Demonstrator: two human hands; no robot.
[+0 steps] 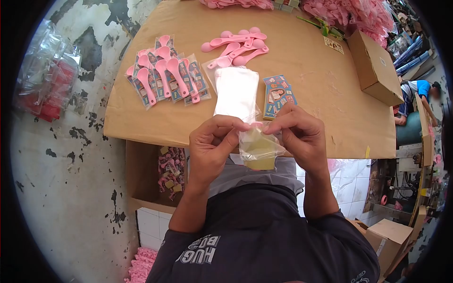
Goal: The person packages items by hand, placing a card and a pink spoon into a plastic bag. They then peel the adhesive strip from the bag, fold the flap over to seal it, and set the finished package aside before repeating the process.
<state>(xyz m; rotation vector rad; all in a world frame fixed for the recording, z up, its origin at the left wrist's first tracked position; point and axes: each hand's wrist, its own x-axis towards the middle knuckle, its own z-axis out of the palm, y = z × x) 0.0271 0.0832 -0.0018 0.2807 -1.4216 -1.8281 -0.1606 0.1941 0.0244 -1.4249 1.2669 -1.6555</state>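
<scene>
Over the front edge of the table, a clear plastic bag (260,147) hangs between my hands, a yellowish card showing through it and a bit of pink near its top. Thumb and fingers of my left hand (212,144) pinch the bag's upper left corner. On the opposite corner, my right hand (302,137) grips it too. Just beyond lies a stack of white-looking clear bags (237,92). Right of that sits a stack of blue printed cards (278,94). Loose pink spoons (240,47) lie farther back.
Packed spoons with cards (170,75) are piled on the left of the brown-covered table (325,94). A cardboard box (375,68) stands at right. More pink items (351,14) are heaped at the back. Below the table, a box holds packed pieces (171,172). Another person (415,94) is far right.
</scene>
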